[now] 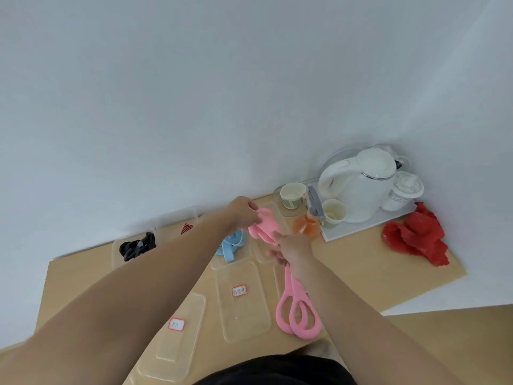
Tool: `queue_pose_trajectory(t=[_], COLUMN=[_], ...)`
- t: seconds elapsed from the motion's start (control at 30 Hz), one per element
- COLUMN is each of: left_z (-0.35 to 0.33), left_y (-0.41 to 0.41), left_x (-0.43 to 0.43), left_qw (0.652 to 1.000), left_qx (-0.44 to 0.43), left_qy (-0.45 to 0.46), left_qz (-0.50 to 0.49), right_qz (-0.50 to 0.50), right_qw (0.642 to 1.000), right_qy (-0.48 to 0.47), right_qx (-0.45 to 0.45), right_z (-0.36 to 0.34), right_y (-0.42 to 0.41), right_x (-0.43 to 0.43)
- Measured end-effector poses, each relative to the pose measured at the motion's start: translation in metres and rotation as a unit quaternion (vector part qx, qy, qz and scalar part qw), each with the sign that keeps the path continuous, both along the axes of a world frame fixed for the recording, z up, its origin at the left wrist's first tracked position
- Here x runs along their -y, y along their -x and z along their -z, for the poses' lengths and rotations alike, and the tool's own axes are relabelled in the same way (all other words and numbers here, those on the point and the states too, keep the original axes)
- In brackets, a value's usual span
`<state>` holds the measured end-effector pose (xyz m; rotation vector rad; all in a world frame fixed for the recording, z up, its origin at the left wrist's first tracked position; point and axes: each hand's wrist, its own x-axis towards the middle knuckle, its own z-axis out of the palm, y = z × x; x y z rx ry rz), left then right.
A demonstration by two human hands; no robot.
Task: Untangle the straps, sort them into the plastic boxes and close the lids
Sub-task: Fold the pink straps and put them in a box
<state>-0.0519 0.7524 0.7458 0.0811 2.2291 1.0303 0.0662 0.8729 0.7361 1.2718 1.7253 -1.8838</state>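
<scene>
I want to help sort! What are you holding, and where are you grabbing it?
The pink strap: the left hand grips its bunched far end, and the right hand grips it around the middle.

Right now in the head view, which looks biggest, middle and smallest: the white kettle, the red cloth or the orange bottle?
1. white kettle
2. red cloth, close behind
3. orange bottle, clearly smallest
</scene>
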Motion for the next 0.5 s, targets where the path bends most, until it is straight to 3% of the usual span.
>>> queue_pose_trajectory(t=[0.2,0.3,0.33,0.4,0.5], left_z=[0.037,0.048,0.051,0.055,0.065], left_y=[0.029,0.031,0.029,0.022,0.011], left_x=[-0.027,-0.029,-0.029,-0.028,-0.025], left_qw=[0.986,0.975,0.973,0.964,0.906], left_qx=[-0.018,-0.036,-0.054,-0.132,-0.26], left_qy=[0.113,0.154,0.159,0.18,0.275], left_qz=[0.124,0.158,0.156,0.146,0.188], right_qz=[-0.102,-0.239,-0.266,-0.346,-0.441], right_qw=[0.982,0.889,0.862,0.809,0.749], right_qy=[-0.157,-0.389,-0.426,-0.457,-0.489], right_qx=[0.015,-0.028,-0.069,-0.13,-0.068], right_z=[0.025,0.029,0.03,0.034,0.051], right_y=[0.004,0.004,0.005,0.009,0.01], right_x=[-0.005,-0.004,-0.002,0.004,0.015])
